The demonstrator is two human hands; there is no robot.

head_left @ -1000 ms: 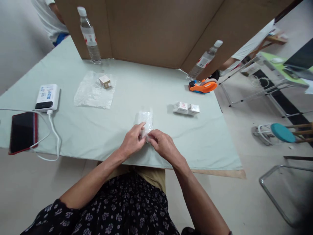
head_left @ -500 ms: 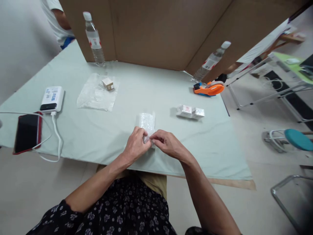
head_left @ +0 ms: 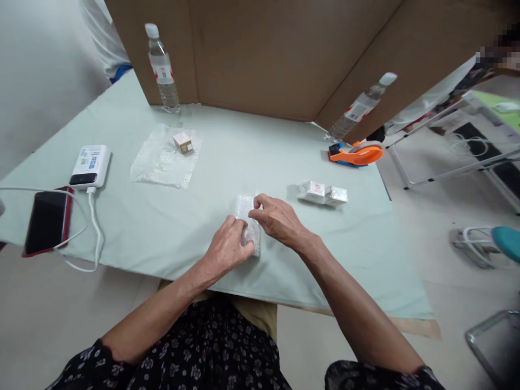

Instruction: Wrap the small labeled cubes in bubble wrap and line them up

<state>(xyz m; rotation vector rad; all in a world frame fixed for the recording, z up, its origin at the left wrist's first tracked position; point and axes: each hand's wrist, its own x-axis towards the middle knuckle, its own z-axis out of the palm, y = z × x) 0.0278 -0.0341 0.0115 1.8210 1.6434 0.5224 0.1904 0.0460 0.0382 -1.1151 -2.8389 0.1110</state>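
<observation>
A strip of clear bubble wrap (head_left: 244,205) lies lengthwise near the table's front edge, its lower part folded into a small packet. My left hand (head_left: 229,241) grips that lower part from the left, thumb and fingers around it. What is inside the packet cannot be made out. Over the upper right edge of the wrap, my right hand (head_left: 278,219) has its thumb and index finger curled close together in a pinch; anything between them is too small to see. To the right lie two small wrapped boxes (head_left: 314,192), side by side and touching.
At the back left, a small brown box (head_left: 182,142) sits on a flat bubble wrap sheet (head_left: 156,162). An orange tape dispenser (head_left: 359,155) and a leaning water bottle (head_left: 357,114) are at right. Left are another bottle (head_left: 164,76), a power bank (head_left: 90,165) and a phone (head_left: 49,222).
My right hand has moved up and away from my left hand, towards the wrap's far end. My left hand keeps hold of the packet. The view has shifted slightly.
</observation>
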